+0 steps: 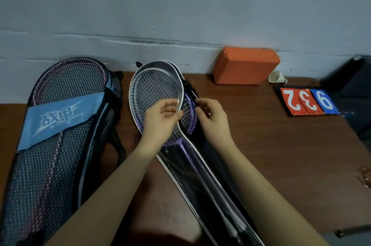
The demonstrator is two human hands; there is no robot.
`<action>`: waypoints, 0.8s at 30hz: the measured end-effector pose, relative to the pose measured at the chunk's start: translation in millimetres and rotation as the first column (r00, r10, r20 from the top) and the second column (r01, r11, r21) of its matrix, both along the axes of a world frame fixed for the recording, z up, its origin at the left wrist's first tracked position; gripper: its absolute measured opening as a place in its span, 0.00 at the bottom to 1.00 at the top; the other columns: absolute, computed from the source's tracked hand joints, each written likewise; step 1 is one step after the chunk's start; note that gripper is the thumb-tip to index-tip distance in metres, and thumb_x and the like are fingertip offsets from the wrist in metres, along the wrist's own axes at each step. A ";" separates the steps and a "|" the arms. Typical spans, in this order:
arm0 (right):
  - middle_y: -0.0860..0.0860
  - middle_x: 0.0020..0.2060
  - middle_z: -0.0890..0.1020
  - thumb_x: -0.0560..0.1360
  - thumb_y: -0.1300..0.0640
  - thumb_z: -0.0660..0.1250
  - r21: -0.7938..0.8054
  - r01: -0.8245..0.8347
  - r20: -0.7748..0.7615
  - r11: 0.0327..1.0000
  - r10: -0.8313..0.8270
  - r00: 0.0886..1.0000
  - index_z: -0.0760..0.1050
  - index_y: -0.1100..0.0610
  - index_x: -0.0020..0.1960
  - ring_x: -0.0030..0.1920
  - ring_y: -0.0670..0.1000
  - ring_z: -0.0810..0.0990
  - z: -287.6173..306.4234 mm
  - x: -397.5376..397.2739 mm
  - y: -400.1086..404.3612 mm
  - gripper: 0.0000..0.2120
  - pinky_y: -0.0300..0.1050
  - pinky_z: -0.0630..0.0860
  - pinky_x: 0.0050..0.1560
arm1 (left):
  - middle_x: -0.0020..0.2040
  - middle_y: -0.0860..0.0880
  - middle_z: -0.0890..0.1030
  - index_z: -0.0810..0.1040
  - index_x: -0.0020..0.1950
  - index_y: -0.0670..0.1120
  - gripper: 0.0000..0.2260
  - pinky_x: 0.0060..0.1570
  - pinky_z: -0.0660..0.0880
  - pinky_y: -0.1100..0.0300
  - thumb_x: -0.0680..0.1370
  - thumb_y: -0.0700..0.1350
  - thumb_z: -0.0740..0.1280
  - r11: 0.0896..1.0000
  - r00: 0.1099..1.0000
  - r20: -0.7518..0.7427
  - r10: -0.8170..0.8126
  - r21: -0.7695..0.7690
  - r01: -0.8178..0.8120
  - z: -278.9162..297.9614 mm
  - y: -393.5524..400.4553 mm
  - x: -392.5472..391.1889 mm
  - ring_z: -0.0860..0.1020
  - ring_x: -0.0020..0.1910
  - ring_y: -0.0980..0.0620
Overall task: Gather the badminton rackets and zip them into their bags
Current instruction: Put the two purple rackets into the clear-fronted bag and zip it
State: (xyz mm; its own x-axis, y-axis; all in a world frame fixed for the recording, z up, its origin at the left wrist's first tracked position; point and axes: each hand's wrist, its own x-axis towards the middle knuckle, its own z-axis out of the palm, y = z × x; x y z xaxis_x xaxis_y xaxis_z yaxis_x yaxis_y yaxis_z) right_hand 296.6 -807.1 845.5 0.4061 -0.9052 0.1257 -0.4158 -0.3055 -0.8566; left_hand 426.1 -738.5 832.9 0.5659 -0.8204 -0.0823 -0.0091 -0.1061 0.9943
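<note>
A clear-fronted racket bag with white piping [202, 167] lies open along the middle of the table, holding purple-framed rackets [158, 87] with their heads toward the wall. My left hand [160, 119] pinches the white-edged flap of this bag over the racket strings. My right hand [210, 117] pinches the bag's other edge by the purple frame, close to the black zipper. At the left, a blue and black mesh racket bag [60, 139] lies closed with pink rackets showing through the mesh.
An orange block [245, 65] sits against the wall. A white shuttlecock [278, 77] lies beside it. A flip scoreboard [307, 101] with red and blue number cards rests at the right. A dark object [353, 77] stands at the far right past the table edge.
</note>
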 end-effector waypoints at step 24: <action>0.47 0.39 0.79 0.72 0.66 0.68 0.030 0.020 0.145 0.999 -0.024 0.989 0.76 0.60 0.49 0.41 0.43 0.77 18.2 37.5 -26.6 0.07 0.36 0.74 0.46 | 0.44 0.47 0.80 0.77 0.50 0.53 0.14 0.45 0.76 0.67 0.71 0.36 0.72 0.984 0.988 0.012 -0.151 -0.088 0.152 8.8 26.7 8.6 0.80 0.42 0.56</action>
